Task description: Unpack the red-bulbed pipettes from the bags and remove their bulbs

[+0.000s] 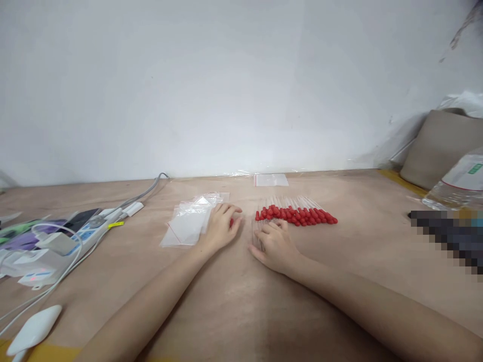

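Observation:
My left hand [220, 224] is curled, with a small red rubber piece [231, 221] showing between thumb and fingers; the rest of that piece is hidden. My right hand [277, 246] bends its fingers over thin clear material [256, 230] on the table; whether this is tubes or a bag I cannot tell. Just beyond the right fingertips lies a row of droppers [302, 215], their red bulbs toward me and clear stems pointing to the wall. Overlapping clear zip bags [186, 223] lie to the left of my left hand.
One flat zip bag [270, 180] lies near the wall. At left are a power strip [86, 234] with plugs and cables, and a white paddle-shaped object [34, 329]. A grey-brown container [441, 146] and a clear plastic bottle [458, 181] stand at right.

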A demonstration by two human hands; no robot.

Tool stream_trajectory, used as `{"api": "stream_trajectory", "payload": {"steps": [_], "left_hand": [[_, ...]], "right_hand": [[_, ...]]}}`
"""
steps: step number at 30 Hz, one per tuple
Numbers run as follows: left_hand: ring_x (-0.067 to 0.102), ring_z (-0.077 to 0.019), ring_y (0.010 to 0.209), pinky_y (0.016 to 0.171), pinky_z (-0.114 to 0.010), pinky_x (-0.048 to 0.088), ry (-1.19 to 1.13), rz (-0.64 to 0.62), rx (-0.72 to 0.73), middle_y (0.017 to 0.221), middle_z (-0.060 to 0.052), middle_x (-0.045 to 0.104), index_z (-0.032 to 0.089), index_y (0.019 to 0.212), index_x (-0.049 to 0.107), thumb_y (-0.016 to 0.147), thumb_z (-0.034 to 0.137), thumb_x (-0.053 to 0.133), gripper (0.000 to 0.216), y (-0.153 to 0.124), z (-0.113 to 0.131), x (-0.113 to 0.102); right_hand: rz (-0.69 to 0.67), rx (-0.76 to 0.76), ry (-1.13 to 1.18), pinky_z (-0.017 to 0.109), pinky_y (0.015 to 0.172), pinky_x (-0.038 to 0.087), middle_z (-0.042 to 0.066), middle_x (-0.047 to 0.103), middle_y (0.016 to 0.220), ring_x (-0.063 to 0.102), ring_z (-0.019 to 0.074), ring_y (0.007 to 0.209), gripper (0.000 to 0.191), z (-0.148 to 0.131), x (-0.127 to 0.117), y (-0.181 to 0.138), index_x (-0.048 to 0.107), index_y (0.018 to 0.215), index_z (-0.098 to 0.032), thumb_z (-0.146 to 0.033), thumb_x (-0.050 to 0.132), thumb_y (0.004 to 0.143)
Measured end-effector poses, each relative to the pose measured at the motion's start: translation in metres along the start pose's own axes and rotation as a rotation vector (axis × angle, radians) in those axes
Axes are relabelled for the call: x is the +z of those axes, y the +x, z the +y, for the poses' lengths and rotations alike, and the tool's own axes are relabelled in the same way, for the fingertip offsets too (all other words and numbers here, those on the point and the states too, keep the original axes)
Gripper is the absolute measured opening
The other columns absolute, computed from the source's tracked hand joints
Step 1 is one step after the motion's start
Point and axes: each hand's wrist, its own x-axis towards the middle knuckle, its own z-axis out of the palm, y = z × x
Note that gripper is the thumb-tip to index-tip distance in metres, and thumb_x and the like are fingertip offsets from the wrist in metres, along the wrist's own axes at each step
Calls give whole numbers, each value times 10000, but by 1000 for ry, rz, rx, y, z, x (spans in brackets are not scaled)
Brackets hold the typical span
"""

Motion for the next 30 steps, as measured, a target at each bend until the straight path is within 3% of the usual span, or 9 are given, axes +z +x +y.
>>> {"api": "stream_trajectory", "payload": {"steps": [6, 9, 17, 24, 27, 30], "left_hand": [[568, -202, 845, 757, -328, 399, -93, -312, -209, 838, -23, 643, 214, 871, 571, 807, 345, 484, 170, 39, 18, 21], [595, -188, 759, 661, -288, 415, -118, -368, -276, 782, -17, 655, 210, 881, 549, 800, 366, 484, 188, 52, 17, 33], [609, -176, 710, 575, -244, 424, -146, -522, -432, 852, -42, 659, 197, 888, 524, 706, 374, 582, 260, 66, 14, 48], [593, -183, 684, 559, -254, 408, -104, -486, -504, 825, -63, 633, 175, 961, 480, 716, 231, 540, 259, 68, 22, 39], [575, -184, 708, 602, -274, 410, -86, -395, -467, 807, -51, 605, 173, 1071, 402, 780, 214, 461, 299, 61, 24, 24], [557, -168, 757, 670, -284, 418, -96, -302, -334, 850, -36, 573, 196, 1118, 360, 837, 214, 396, 284, 38, 24, 6]], "right_hand": [[-5, -1, 33, 356, 764, 216, 52, 577, 787, 457, 167, 771, 255, -1, 3, 0, 610, 814, -173, -409, 548, 743], [-11, -43, 34, 366, 758, 205, 32, 569, 749, 446, 162, 765, 216, -5, 5, 3, 626, 873, -217, -373, 515, 772], [-83, -35, -8, 388, 757, 201, 40, 577, 712, 438, 170, 770, 254, -9, 9, 10, 623, 685, -174, -334, 461, 799], [-41, 5, 37, 365, 748, 211, 43, 584, 773, 451, 167, 781, 275, -5, -3, 7, 617, 755, -176, -409, 477, 798], [47, 28, 66, 353, 753, 213, 35, 579, 772, 461, 154, 761, 222, 8, -12, -1, 627, 826, -195, -365, 486, 802], [198, 71, 71, 343, 767, 231, 36, 572, 821, 484, 151, 771, 223, 28, -18, -16, 607, 960, -213, -319, 480, 810]]}}
